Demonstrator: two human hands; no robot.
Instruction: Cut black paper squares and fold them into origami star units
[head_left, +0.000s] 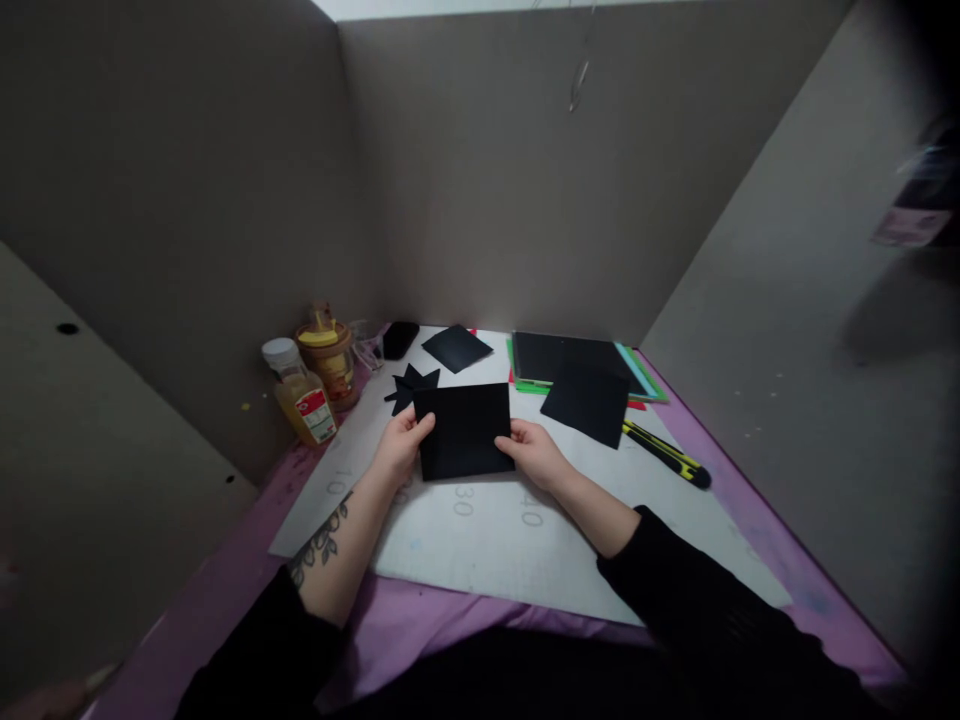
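Observation:
A black rectangular sheet of paper [465, 432] is held up over the white board [480, 560], between my two hands. My left hand [401, 443] pinches its left edge, thumb on the front. On the opposite edge, my right hand [531, 452] grips it the same way, fingers hidden behind. Just behind the sheet's left corner lies a black star-like paper shape [409, 385]. A black square [457, 348] rests farther back, and another black square [589, 403] lies to the right, overlapping a stack of coloured sheets [649, 385].
A yellow and black cutter [667, 455] lies on the board's right side. At the left stand a bottle of yellowish liquid [300, 395], a brown tub [331, 368] and a clear cup [367, 345]. Grey panels [510, 180] enclose the purple-covered table [240, 550].

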